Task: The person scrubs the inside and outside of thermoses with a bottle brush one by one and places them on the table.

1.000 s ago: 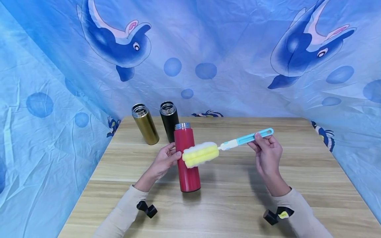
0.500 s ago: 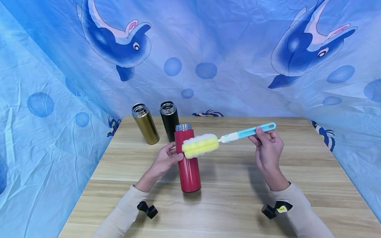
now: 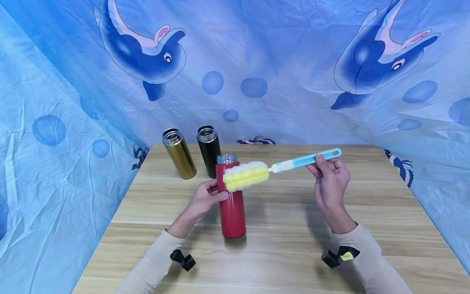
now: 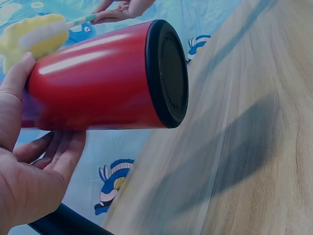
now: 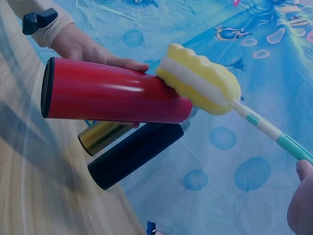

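Note:
My left hand [image 3: 205, 201] grips a red thermos bottle [image 3: 233, 216] around its upper body, with the lidless metal mouth at the top. The bottle is held just above the wooden table; its black base [image 4: 168, 73] shows in the left wrist view. My right hand [image 3: 332, 183] pinches the turquoise and white handle [image 3: 304, 160] of a bottle brush with thumb and fingers. The brush's yellow and white sponge head [image 3: 246, 176] points left and overlaps the bottle's upper front in the head view. In the right wrist view, the sponge [image 5: 200, 81] lies across the bottle's mouth end.
A gold thermos bottle [image 3: 180, 157] and a black thermos bottle [image 3: 208, 151], both lidless, stand at the back left of the wooden table [image 3: 293, 245]. The black one is partly behind the red bottle. A blue dolphin-print curtain [image 3: 286, 114] hangs around the table.
My right hand has raised the brush slightly, so the sponge has moved up along the red bottle toward its neck. The bottle has tilted a little in my left hand.

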Demonstrator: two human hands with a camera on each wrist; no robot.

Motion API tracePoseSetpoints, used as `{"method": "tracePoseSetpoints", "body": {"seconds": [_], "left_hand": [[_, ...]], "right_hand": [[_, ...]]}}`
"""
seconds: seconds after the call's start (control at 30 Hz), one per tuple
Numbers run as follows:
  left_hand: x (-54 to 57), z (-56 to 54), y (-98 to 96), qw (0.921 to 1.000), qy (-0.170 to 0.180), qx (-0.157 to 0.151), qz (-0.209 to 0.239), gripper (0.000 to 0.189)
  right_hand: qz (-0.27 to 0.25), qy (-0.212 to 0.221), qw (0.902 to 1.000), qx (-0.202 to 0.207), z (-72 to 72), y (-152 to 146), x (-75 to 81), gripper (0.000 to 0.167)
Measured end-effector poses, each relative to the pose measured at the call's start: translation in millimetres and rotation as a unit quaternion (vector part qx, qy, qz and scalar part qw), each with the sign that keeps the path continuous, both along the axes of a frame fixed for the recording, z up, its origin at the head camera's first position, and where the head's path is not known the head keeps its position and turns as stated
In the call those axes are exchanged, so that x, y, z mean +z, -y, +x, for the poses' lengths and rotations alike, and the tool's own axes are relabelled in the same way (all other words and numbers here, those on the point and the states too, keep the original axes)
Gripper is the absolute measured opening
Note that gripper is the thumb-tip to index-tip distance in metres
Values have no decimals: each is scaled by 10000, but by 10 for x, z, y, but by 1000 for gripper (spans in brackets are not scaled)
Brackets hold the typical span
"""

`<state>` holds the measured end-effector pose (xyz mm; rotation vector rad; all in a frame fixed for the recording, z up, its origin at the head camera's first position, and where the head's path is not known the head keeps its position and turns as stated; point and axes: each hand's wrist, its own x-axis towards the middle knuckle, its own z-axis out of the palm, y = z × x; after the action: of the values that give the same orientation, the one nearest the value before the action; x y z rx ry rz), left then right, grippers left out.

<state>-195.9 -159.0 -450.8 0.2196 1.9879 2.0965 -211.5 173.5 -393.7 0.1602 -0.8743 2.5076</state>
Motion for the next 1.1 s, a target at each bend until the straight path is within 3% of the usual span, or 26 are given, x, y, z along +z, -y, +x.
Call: {"method": "tracePoseSetpoints", "body": {"seconds": [0.33, 0.6, 0.93, 1.1], "left_hand": [[-28, 15, -33, 9996, 63, -87, -269, 55], [-35, 24, -62, 9991, 109, 20, -417, 56], [-36, 17, -77, 9992, 318, -97, -234, 57], [-29, 14, -89, 9984, 321, -155, -433, 62]], "right_hand": [[21, -301, 9995, -94, -6, 28, 95, 16], [-31, -518, 9985, -176, -9, 49, 160, 16], [9, -548, 9984, -159, -3, 68, 196, 15], [50, -465, 9988, -140, 3, 77, 177, 16]]}}
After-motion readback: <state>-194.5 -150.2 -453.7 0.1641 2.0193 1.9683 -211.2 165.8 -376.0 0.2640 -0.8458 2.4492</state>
